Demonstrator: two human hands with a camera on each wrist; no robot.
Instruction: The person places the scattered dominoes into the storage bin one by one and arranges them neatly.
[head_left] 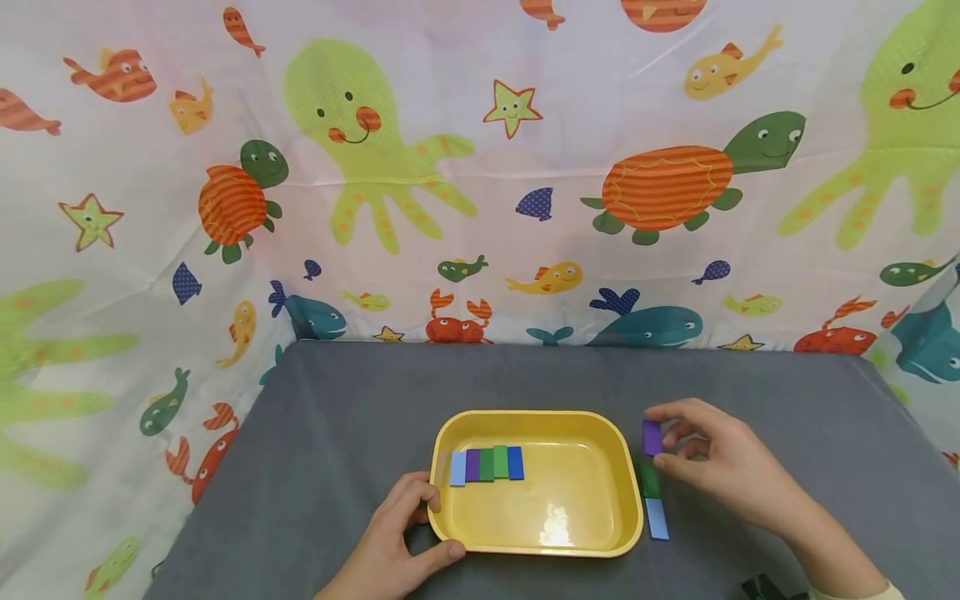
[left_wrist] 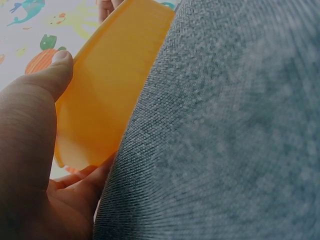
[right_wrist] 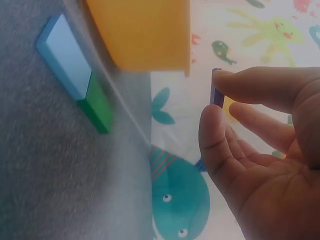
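My left hand point(head_left: 390, 537) grips the near left corner of a shallow yellow tray point(head_left: 536, 552), fingers curled at the left rim and thumb at the front edge. Inside the tray a row of small rectangular blocks stands side by side: light blue point(head_left: 457, 469), purple point(head_left: 472, 466), two greens point(head_left: 487, 465) and dark blue point(head_left: 515, 463). Thumb and fingertips of my right hand point(head_left: 735, 458) pinch a purple block point(head_left: 652, 437) just right of the tray. In the right wrist view this purple block point(right_wrist: 217, 95) appears edge-on, off the table.
Beside the tray's right wall, a green block point(right_wrist: 97, 107) and a light blue block point(head_left: 656, 519) lie end to end on the grey cloth point(head_left: 375, 383). A sea-animal printed curtain point(head_left: 480, 200) hangs behind. Something black point(head_left: 763, 586) shows by the right wrist.
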